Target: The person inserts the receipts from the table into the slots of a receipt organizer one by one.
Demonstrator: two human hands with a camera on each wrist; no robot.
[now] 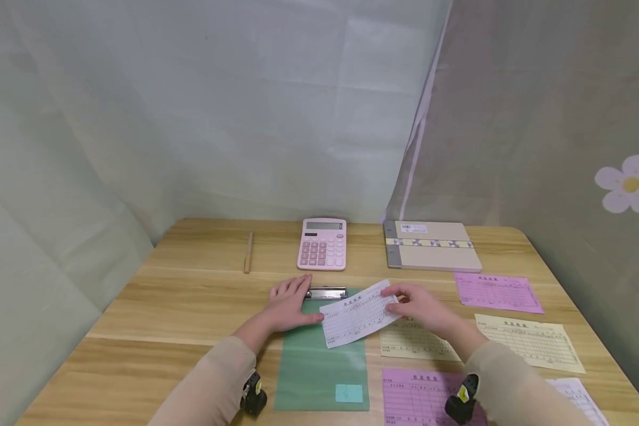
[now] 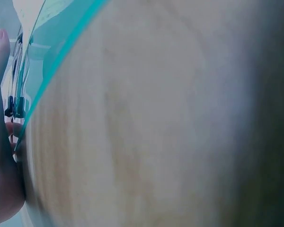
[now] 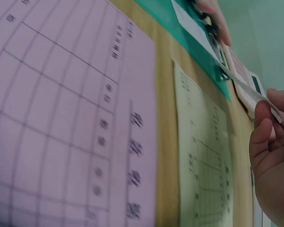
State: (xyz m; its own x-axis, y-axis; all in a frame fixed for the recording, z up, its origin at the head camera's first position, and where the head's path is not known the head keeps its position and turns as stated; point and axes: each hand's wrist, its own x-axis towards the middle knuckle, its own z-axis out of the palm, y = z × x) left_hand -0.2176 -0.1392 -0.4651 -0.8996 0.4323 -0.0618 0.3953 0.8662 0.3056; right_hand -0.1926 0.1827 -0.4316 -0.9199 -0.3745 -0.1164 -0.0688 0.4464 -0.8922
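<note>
A green clipboard [image 1: 319, 376] lies in front of me, its metal clip [image 1: 327, 293] at the far end and a small light-blue label near the close edge. My left hand [image 1: 289, 305] rests at its upper left corner beside the clip, fingers extended and thumb reaching to the left end of a white printed slip [image 1: 358, 318]. Between thumb and fingers, my right hand [image 1: 420, 305] pinches that slip's right end. The slip slants over the clipboard; in the right wrist view, the pinched end of the paper [image 3: 244, 85] is raised.
Yellow slips [image 1: 532, 343] and purple slips [image 1: 497, 293] lie to the right, with another white slip [image 1: 577, 396] at the near right edge. Along the back are a wooden stick [image 1: 248, 253], a pink calculator [image 1: 322, 244] and a beige notebook [image 1: 433, 245]. Curtains [image 1: 298, 118] hang behind.
</note>
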